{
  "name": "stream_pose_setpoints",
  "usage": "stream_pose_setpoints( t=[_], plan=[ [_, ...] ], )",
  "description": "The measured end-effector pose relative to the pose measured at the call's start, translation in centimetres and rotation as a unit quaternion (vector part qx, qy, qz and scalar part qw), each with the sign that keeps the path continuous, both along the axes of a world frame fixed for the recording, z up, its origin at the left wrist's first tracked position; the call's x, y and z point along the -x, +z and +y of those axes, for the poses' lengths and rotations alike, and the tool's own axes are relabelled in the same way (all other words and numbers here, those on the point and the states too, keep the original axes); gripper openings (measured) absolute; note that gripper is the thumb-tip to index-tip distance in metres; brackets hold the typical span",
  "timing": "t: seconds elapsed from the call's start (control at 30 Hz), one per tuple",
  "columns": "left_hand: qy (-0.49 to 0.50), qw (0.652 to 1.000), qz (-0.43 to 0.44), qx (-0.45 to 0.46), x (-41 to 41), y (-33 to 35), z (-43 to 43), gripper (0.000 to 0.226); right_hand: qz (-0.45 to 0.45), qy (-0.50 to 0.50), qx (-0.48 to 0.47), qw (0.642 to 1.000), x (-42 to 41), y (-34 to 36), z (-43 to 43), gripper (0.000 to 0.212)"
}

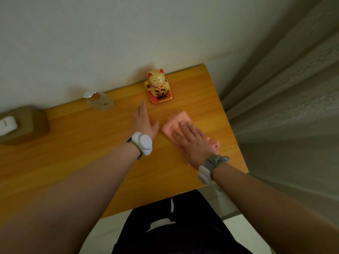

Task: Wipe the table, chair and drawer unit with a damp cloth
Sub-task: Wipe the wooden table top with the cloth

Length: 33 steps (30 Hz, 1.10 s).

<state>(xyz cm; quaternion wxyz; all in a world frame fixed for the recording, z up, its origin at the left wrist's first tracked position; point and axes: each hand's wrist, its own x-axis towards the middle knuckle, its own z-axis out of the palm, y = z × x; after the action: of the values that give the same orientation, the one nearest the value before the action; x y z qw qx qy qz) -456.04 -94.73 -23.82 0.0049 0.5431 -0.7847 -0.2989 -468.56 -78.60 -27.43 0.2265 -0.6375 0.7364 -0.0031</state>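
A pink cloth (175,121) lies on the wooden table (91,147) near its right end. My right hand (192,142) presses flat on the cloth with straight fingers, and part of the cloth shows past the hand at the right. My left hand (145,121) hovers or rests edge-on over the table just left of the cloth, fingers straight and pointing toward the wall. It holds nothing. Both wrists carry white strapped devices.
A gold lucky-cat figure (158,87) on a red base stands at the back by the wall. A clear glass bottle (99,100) with a silver cap stands to its left. A brown tissue box (20,124) sits far left. Grey curtains (284,107) hang right of the table.
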Motion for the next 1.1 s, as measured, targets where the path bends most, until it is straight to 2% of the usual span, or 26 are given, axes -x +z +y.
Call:
stream_pose_setpoints(
  t=[0.1, 0.27, 0.47, 0.57, 0.73, 0.83, 0.9, 1.0, 1.1],
  plan=[
    [-0.04, 0.999, -0.018, -0.012, -0.5, 0.1, 1.5, 0.079, 0.034, -0.022, -0.008, 0.999, 3.5, -0.6, 0.0, 0.059],
    [-0.145, 0.988, -0.036, -0.032, -0.8, 0.5, 4.1, 0.069, 0.035, -0.181, -0.042, 0.982, 8.5, -0.3, 1.4, 0.064],
    [-0.23, 0.968, -0.077, -0.061, -2.3, 0.2, 5.5, 0.066, 0.032, -0.322, -0.047, 0.945, 2.5, 0.8, 5.1, 0.058],
    [-0.268, 0.958, -0.085, -0.053, -4.2, 0.1, 5.5, 0.065, -0.004, -0.315, -0.049, 0.948, -2.6, 1.3, 4.6, 0.055],
    [-0.339, 0.933, -0.104, -0.058, -8.7, -0.1, 5.5, 0.067, -0.017, -0.239, -0.01, 0.971, -10.4, 1.0, 5.1, 0.051],
    [-0.381, 0.915, -0.118, -0.061, -9.6, -0.6, 5.3, 0.069, 0.003, -0.232, -0.02, 0.973, -8.4, 0.8, 6.5, 0.054],
    [-0.397, 0.908, -0.121, -0.052, -10.0, -0.8, 5.1, 0.071, 0.027, -0.27, -0.033, 0.962, -5.9, 1.0, 7.6, 0.059],
    [-0.422, 0.897, -0.125, -0.042, -10.8, -1.4, 4.8, 0.075, 0.042, -0.386, -0.037, 0.921, -2.6, 1.8, 9.8, 0.072],
    [-0.441, 0.887, -0.132, -0.036, -11.0, -1.6, 4.5, 0.078, 0.039, -0.448, -0.023, 0.893, -1.2, 2.2, 10.7, 0.082]
  ],
)
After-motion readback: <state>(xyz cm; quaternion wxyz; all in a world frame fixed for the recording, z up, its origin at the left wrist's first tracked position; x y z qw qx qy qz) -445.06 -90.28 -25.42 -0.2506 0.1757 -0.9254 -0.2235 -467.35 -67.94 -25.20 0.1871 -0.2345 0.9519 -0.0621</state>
